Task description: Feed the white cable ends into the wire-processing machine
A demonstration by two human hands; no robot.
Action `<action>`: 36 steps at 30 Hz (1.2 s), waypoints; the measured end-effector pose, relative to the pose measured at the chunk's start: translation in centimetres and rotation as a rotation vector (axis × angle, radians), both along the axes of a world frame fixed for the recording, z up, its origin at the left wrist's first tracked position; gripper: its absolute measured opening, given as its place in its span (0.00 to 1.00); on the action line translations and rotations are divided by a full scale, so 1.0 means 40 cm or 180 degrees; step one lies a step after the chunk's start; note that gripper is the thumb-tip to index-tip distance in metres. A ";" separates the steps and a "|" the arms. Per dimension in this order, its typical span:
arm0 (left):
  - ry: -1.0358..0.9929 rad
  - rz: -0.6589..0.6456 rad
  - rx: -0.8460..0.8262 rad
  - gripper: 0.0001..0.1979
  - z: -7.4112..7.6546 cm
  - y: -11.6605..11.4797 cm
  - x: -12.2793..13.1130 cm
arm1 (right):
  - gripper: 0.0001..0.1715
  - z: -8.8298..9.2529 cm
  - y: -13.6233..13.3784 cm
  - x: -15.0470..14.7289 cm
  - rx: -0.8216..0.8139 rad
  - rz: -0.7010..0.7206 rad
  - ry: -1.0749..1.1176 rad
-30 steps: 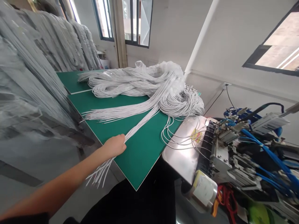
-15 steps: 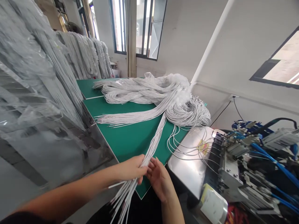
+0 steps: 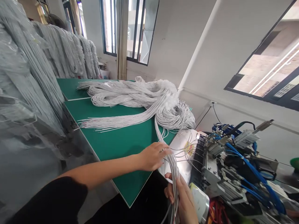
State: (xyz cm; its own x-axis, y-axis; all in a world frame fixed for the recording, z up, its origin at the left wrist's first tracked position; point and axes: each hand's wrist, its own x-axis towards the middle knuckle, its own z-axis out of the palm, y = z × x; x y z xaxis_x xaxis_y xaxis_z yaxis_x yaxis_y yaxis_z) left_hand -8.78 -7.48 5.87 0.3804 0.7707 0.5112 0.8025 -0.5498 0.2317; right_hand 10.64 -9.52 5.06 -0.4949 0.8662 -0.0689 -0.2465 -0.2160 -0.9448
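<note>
A bundle of thin white cables point(image 3: 173, 166) runs from the pile on the green table down past the table's front corner. Low on this bundle, my right hand point(image 3: 183, 194) is closed, its fingers and thumb wrapped round the cables. My left hand point(image 3: 153, 157) reaches across higher up, with loosely bent, parted fingers at the upper stretch of the bundle. Whether those fingertips press on the cables is hard to make out. The cables' lower ends leave the picture at the bottom.
A large pile of white cables point(image 3: 130, 93) lies on the green table point(image 3: 116, 144), one sheaf point(image 3: 112, 122) fanned leftward. At right stands a machine point(image 3: 224, 168) with blue hoses and a metal plate point(image 3: 184, 140). Plastic-covered cables point(image 3: 63, 49) hang at left.
The bundle has swung right, from my left hand's grip into my right hand's. My left hand has moved up and right along it, its fingers loosened. The view has shifted right.
</note>
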 end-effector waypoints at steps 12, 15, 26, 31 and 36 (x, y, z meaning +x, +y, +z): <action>0.0789 -0.1623 0.1378 0.13 -0.118 0.187 0.174 | 0.26 -0.026 -0.030 0.149 0.1541 -0.1451 -0.2621; 0.0517 -0.1603 0.1593 0.15 -0.121 0.177 0.163 | 0.23 -0.005 -0.032 0.186 0.1388 -0.1475 -0.2675; 0.0219 -0.1798 0.1829 0.14 -0.124 0.172 0.165 | 0.15 -0.068 -0.010 0.259 0.0836 -0.2767 -0.1426; 0.0395 -0.1784 0.1679 0.10 -0.133 0.174 0.172 | 0.18 -0.090 0.023 0.207 0.0817 -0.3608 -0.1081; 0.0215 -0.1613 0.1394 0.11 -0.126 0.174 0.184 | 0.20 -0.098 0.031 0.199 0.0802 -0.3801 -0.1193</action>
State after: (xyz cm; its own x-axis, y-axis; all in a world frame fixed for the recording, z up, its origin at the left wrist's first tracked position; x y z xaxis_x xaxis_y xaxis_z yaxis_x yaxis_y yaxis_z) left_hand -1.41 -0.51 0.85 0.6824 0.2154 0.6985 0.4256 -0.8940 -0.1401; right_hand 18.62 -8.30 1.12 0.6109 0.7671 0.1956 0.1267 0.1492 -0.9807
